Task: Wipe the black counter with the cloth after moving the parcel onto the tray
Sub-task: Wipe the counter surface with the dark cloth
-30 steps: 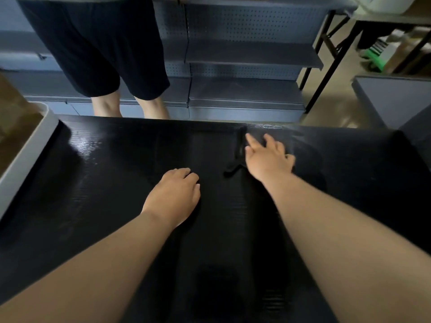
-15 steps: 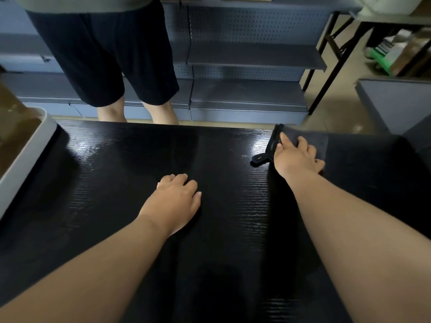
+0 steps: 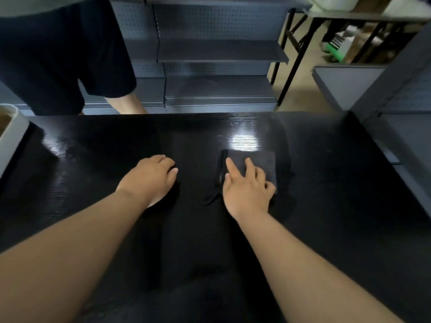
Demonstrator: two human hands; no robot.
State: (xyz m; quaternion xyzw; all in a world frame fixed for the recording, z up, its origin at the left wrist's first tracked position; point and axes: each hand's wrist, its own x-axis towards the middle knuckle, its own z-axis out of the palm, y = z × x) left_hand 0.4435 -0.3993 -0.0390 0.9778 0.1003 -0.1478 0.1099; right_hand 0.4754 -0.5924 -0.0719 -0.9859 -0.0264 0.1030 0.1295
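Note:
A dark grey cloth (image 3: 261, 162) lies flat on the glossy black counter (image 3: 338, 194), right of centre. My right hand (image 3: 247, 190) presses down on the cloth with spread fingers; a thin strap of the cloth trails out at its left side. My left hand (image 3: 151, 178) rests on the bare counter, fingers curled under, holding nothing. The white tray (image 3: 11, 134) shows only its corner at the left edge, with something brown inside that is mostly cut off.
A person in dark shorts (image 3: 63, 59) stands just beyond the counter's far left edge. Grey metal shelving (image 3: 219, 52) runs behind the counter. A folding table (image 3: 349, 17) and another grey shelf unit (image 3: 396, 94) stand at the right.
My right hand slid the cloth out to the far right edge, then back toward me and to the centre. My left hand stayed planted on the counter.

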